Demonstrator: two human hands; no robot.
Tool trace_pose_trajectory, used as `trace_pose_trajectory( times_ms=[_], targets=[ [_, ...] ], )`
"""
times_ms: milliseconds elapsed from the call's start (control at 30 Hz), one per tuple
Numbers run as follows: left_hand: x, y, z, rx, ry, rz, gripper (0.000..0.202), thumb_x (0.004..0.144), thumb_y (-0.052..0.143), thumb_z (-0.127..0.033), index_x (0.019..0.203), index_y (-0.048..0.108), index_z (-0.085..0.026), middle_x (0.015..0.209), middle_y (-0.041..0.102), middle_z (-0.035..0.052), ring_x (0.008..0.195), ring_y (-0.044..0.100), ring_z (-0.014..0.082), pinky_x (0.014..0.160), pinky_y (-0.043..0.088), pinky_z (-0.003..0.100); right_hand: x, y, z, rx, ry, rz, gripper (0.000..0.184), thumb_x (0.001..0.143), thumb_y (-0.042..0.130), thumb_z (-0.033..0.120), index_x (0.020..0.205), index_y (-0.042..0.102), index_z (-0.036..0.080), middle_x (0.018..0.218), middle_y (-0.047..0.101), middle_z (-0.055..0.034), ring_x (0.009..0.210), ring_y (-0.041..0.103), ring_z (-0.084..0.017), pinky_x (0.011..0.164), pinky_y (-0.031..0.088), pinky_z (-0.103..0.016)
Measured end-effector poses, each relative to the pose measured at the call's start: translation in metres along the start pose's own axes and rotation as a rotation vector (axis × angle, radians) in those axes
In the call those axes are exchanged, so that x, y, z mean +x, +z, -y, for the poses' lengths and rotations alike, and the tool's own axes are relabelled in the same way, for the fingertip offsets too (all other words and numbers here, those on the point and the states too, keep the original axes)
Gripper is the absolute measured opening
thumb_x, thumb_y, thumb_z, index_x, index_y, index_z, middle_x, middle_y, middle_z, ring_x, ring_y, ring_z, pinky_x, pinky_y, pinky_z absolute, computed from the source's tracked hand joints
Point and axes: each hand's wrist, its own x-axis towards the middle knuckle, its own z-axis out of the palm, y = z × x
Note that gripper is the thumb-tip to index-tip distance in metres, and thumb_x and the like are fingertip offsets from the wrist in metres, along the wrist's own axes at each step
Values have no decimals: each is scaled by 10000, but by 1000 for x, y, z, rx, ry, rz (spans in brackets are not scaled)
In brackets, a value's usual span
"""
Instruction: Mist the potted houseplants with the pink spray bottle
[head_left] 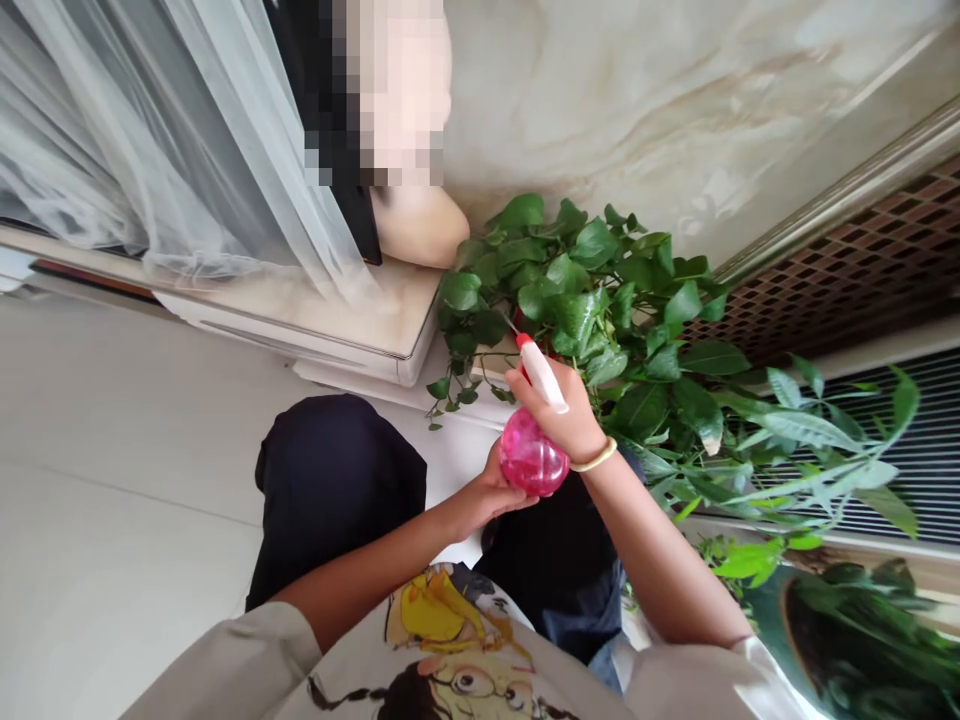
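A pink round spray bottle [531, 458] with a white head and red nozzle tip [541, 372] is held in front of a leafy green plant [600, 310]. My right hand [564, 408], with a gold bangle on the wrist, is wrapped round the white sprayer head. My left hand [491, 492] cups the pink bottle from below and the side. The nozzle points toward the plant's leaves.
A second plant with longer leaves [810, 450] stands at the right, with another green pot plant [862, 630] lower right. Another person sits behind a sheer curtain [225, 150] on a marble ledge [337, 320]. A lattice grille [847, 270] runs along the right wall. My dark-trousered knees [337, 480] are below.
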Motion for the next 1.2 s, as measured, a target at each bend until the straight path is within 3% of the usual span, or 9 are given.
trace_pose_trajectory(
  times_ms=[133, 333, 500, 633, 700, 800, 1000, 1200],
  targets=[
    [-6, -12, 19, 24, 8, -11, 975, 823, 826, -354, 1595, 235, -422, 1350, 674, 100, 1116, 716, 257, 1078, 467, 487, -5, 8, 1, 45, -53, 91, 376, 870, 636, 590, 816, 590, 220, 777, 629, -6, 702, 560, -151, 701, 446, -301],
    [-13, -25, 37, 41, 51, -71, 1165, 757, 869, -429, 1624, 91, -431, 1297, 692, 90, 1024, 739, 283, 1016, 509, 498, -4, 20, -3, 109, 8, 128, 430, 898, 573, 592, 678, 535, 223, 624, 529, 16, 603, 476, -130, 614, 391, -289],
    [-11, -21, 20, 88, 147, -126, 1159, 735, 875, -420, 1631, 140, -394, 1200, 728, 66, 988, 730, 296, 989, 520, 508, 2, 21, -1, 192, -35, 94, 403, 868, 604, 624, 800, 605, 227, 721, 599, 7, 676, 537, -148, 674, 454, -303],
    [-11, -18, 7, 120, 224, -139, 1123, 735, 873, -384, 1614, 173, -418, 1441, 591, 93, 1143, 679, 313, 1014, 514, 506, 3, 19, 5, 173, -15, 20, 450, 899, 568, 633, 705, 562, 227, 667, 578, -1, 648, 526, -152, 681, 473, -319],
    [-13, -17, 3, 151, 255, -142, 1078, 757, 856, -357, 1606, 192, -408, 1541, 493, 101, 1266, 613, 325, 1044, 502, 486, 2, 17, 9, 215, -40, 0, 436, 903, 568, 633, 754, 590, 225, 730, 619, -15, 696, 557, -164, 717, 492, -328],
    [-14, -13, -5, 164, 264, -157, 1037, 758, 849, -324, 1591, 234, -387, 1577, 447, 96, 1346, 550, 339, 1057, 500, 471, -1, 14, 14, 252, -119, 5, 410, 900, 588, 621, 861, 620, 215, 831, 642, -27, 755, 577, -166, 765, 497, -329],
    [-9, -2, -18, 100, 393, -195, 1027, 655, 877, -169, 1528, 370, -356, 1607, 419, 60, 1461, 427, 321, 1153, 416, 418, -7, 11, 22, 225, -125, -136, 413, 938, 540, 595, 786, 562, 212, 717, 588, -9, 683, 542, -152, 704, 479, -319],
    [-10, 0, -17, 173, 340, -237, 1083, 687, 823, -180, 1579, 235, -356, 1610, 404, 98, 1407, 480, 292, 1101, 440, 392, -16, 7, 27, 221, -233, -128, 400, 933, 569, 586, 850, 630, 200, 812, 622, -35, 743, 575, -167, 721, 482, -327]
  ],
)
